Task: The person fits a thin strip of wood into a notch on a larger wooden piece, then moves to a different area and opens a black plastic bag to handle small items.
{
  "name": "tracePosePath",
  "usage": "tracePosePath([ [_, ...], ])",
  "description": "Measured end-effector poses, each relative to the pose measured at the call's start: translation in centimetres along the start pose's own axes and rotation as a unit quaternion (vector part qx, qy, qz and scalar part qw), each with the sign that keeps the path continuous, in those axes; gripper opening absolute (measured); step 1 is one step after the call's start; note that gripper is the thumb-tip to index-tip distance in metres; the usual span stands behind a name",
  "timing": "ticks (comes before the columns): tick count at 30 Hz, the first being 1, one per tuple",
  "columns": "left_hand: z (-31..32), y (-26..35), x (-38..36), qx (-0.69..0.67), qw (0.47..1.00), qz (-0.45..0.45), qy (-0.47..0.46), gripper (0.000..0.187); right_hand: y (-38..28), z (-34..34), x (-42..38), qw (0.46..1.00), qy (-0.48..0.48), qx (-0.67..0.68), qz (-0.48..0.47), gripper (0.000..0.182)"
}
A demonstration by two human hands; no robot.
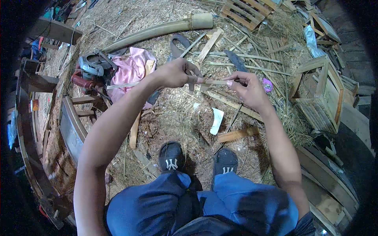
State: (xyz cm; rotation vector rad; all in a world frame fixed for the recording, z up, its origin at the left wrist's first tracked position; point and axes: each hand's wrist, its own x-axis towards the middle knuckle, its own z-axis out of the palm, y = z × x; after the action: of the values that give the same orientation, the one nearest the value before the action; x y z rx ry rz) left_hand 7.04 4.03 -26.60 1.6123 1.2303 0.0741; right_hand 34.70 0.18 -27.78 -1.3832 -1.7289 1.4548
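Head view: the person stands over a straw-strewn floor, both hands raised at mid-frame. The left hand (173, 74) is clenched around one end of a thin bamboo strip (214, 82), bracing it level. The right hand (248, 89) pinches the other end, apparently with a slim blade, though that is too small to confirm. Just beyond the grip lie a pink cloth (132, 70) and a large bamboo culm (157, 29); a wooden crate (321, 94) sits to its right.

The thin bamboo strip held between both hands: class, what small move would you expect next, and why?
Probably the right hand draws its dark blade along the bamboo strip. The left hand pinches one end, the right grip meets the other, and shavings litter the floor.
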Motion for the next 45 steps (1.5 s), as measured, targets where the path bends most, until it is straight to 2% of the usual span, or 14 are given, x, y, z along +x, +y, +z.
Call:
tracePosePath([
  [5,-0.1,0.8,-0.5,-0.008,1.0,-0.009,-0.012,0.029,1.5,0.1,0.3,0.999,-0.009,0.029,-0.028,0.015],
  [9,0.0,0.5,-0.2,-0.001,1.0,-0.012,-0.011,0.028,1.2,-0.6,0.2,0.999,-0.028,0.017,-0.006,0.016],
  [11,0.2,-0.3,0.1,-0.014,1.0,-0.001,-0.02,0.028,2.7,-1.6,0.7,0.999,0.029,0.04,-0.023,0.031],
  [12,0.3,-0.4,0.1,-0.016,0.999,0.013,-0.026,0.029,2.5,-2.3,0.6,0.999,0.03,0.039,-0.022,0.031],
  [14,0.4,-0.6,0.2,-0.018,0.999,0.027,-0.034,0.03,1.7,-3.9,0.4,0.969,0.116,0.216,0.034,0.044],
  [15,0.1,0.2,-0.2,0.007,1.0,0.001,-0.012,0.029,2.2,-4.5,0.4,0.969,0.139,0.203,0.029,0.052],
  [17,-0.2,0.4,-0.3,0.033,0.999,-0.024,0.01,0.028,3.0,-5.4,0.2,0.971,0.133,0.196,0.021,0.05],
  [20,-0.5,-0.1,0.2,0.028,0.999,0.004,0.016,0.026,2.4,-4.8,0.0,0.978,0.13,0.164,0.006,0.047],
  [24,-0.4,0.5,0.0,0.049,0.999,0.008,0.021,0.026,2.0,-3.6,0.1,0.991,0.072,0.114,0.012,0.037],
  [27,-0.3,0.2,0.1,0.038,0.999,0.015,0.012,0.027,1.4,-2.8,0.5,0.999,0.04,-0.002,-0.033,0.028],
  [30,0.0,-0.2,-0.2,0.027,0.999,0.017,0.012,0.027,0.3,-1.6,0.1,0.997,0.02,-0.052,-0.049,0.025],
  [34,0.0,0.5,-0.5,0.034,0.999,-0.012,0.005,0.028,-0.2,-0.7,-0.1,0.998,-0.033,-0.048,-0.035,0.023],
  [36,-0.1,0.6,-0.5,0.038,0.999,-0.012,0.005,0.029,0.6,-0.3,0.0,0.998,-0.045,0.036,0.036,0.022],
  [45,0.0,-0.1,-0.2,0.043,0.999,0.013,0.004,0.03,1.0,-0.3,0.1,0.999,-0.04,-0.019,0.028,0.019],
])
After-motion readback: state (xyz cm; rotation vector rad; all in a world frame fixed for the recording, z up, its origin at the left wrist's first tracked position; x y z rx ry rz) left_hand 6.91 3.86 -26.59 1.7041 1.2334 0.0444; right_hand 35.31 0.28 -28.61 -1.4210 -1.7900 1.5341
